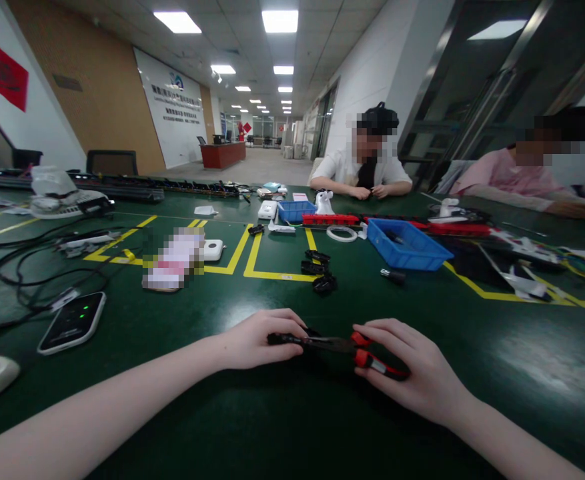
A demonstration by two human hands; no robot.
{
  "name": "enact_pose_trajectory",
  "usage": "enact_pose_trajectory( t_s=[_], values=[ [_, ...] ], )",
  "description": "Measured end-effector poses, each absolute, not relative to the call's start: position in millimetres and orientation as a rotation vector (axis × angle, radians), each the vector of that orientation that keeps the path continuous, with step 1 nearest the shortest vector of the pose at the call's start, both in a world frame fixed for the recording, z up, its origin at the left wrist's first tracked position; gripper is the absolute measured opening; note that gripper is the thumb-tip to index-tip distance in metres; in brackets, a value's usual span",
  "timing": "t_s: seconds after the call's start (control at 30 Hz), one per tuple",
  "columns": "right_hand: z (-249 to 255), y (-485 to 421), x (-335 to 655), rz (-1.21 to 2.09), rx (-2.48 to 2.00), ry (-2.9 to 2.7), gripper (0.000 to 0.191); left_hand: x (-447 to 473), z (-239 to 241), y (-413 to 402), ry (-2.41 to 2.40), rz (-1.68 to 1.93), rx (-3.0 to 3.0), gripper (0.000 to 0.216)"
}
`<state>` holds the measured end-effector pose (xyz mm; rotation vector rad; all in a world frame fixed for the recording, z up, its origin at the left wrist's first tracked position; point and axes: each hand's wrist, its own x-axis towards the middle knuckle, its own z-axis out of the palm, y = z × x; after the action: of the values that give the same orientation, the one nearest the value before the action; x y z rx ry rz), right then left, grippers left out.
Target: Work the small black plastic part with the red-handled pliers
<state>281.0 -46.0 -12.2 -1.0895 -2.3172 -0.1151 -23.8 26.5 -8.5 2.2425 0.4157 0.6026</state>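
Observation:
In the head view my right hand (pixel 407 367) is closed around the red handles of a pair of pliers (pixel 339 343), whose dark jaws point left. My left hand (pixel 267 340) pinches a small black part (pixel 286 339). The jaw tips meet this part at my left fingertips; whether they grip it I cannot tell. Farther forward on the green table (pixel 212 413) lie several similar-looking black pieces (pixel 322 273) in a loose cluster.
Two blue bins (pixel 407 250) (pixel 297 212) stand forward, near red strips (pixel 329 220). A phone (pixel 175 260) and a black device with green lights (pixel 75 323) lie left, beside cables (pixel 17 280). Two people (pixel 362 160) (pixel 537 167) sit across the table.

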Motion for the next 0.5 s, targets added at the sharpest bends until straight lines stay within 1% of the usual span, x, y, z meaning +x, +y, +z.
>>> enact_pose_trajectory(
  t_s=[0.23,0.5],
  values=[
    [-13.7,-48.1,279.5,-0.023,-1.087,-2.32,0.043,-23.8,-10.9,28.2,0.423,0.608,2.25,0.02],
    [-14.6,-47.4,278.2,-0.067,-1.081,-2.332,0.041,-23.9,-6.6,26.7,0.487,0.524,2.298,0.023]
  ],
)
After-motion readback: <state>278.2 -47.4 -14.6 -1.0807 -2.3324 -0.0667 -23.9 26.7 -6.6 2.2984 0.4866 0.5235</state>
